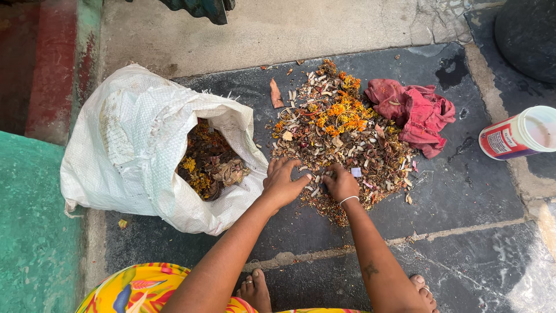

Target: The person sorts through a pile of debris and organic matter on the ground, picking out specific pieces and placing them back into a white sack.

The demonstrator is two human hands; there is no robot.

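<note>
Closest to my camera, bottom of the frame: my bare feet (255, 290) stand on the dark stone floor (463, 232), beside the yellow patterned cloth (139, 290) I wear; I judge I bend over the work.
Left hand (282, 182): it lies palm down on the near left edge of the heap, fingers spread and half open. I cannot tell if it has hold of anything underneath.
Right hand (341, 184): it is curled, fingers bent into the scraps with a thin white bangle (348, 200) at the wrist. It seems to pinch some bits, but I cannot tell for sure.
Heap of dried flower waste (341, 133): it sits in the centre of the frame, brown scraps and pale pieces with orange petals on top. Both hands touch its near edge, close together, I think so that the loose scraps stay in one place.
White woven sack (133, 145): it lies on its side at centre left, just beside the heap. Its mouth is turned toward the hands, showing similar brown and yellow waste inside.
Red cloth (414, 110): crumpled, it touches the far right side of the heap.
White and red jar (518, 136): it lies on its side at the right edge, well apart from the heap.
</note>
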